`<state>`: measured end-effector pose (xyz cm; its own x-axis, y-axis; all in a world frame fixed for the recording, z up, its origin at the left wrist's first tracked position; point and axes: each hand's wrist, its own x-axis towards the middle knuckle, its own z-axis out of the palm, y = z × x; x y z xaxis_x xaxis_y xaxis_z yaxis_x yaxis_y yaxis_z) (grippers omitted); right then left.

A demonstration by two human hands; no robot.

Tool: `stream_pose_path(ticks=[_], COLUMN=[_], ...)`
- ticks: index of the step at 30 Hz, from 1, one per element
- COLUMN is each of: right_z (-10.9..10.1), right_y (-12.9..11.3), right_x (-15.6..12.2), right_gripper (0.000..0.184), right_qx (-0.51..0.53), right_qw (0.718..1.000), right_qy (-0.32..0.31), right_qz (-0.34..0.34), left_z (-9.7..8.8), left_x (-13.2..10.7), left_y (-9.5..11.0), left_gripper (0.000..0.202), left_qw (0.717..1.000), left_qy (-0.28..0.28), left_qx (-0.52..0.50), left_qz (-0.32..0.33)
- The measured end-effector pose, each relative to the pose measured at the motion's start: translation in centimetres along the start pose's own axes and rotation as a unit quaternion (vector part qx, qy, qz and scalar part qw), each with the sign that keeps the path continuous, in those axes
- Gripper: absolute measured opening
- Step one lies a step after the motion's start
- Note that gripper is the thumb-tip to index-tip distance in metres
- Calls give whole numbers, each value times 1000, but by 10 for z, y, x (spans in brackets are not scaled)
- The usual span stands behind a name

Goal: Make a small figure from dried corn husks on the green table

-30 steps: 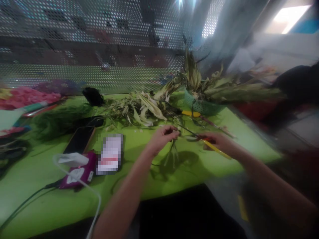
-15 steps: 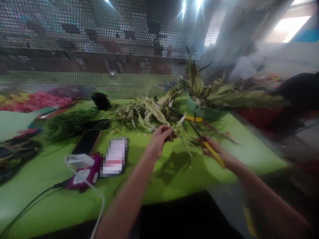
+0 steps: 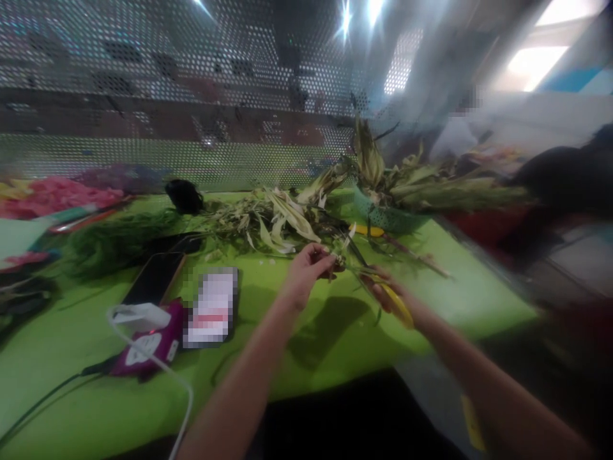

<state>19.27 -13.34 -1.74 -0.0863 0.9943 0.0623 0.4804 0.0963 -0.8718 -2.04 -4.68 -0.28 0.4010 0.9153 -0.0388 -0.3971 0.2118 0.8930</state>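
My left hand [image 3: 306, 271] is over the middle of the green table [image 3: 335, 332], its fingers pinched on a thin plant stem [image 3: 345, 241] with a pale tip. My right hand [image 3: 390, 297] is closed round yellow-handled scissors [image 3: 389, 299], whose dark blades point toward the stem close to my left fingers. A heap of dry, pale green leaves [image 3: 272, 220] lies just beyond both hands.
A teal basket [image 3: 387, 217] full of leafy stalks stands at the back right. On the left lie a dark phone [image 3: 154, 278], a purple pack [image 3: 156, 342] with a white charger and cable, a pixelated card [image 3: 212, 306], green fronds and pink flowers. A perforated metal screen [image 3: 191, 96] backs the table.
My left hand has turned the stem so its tip points up and right. My right hand has brought the scissors in from the right toward the stem.
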Motion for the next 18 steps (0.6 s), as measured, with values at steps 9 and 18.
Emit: stream_pose_path(ticks=[9,18], right_z=[5,11], right_y=[-6,-8], right_x=[-1,-2], right_gripper=[47,43], right_qx=[17,68], right_qw=[1000,997], right_qy=[-8,7], right_qz=[5,32], left_z=[-3,-4], left_x=[1,2], left_y=[-3,-6], left_gripper=[37,33], left_qw=[1000,997], left_qy=[-4,1], left_qx=[20,65], left_qz=[15,35])
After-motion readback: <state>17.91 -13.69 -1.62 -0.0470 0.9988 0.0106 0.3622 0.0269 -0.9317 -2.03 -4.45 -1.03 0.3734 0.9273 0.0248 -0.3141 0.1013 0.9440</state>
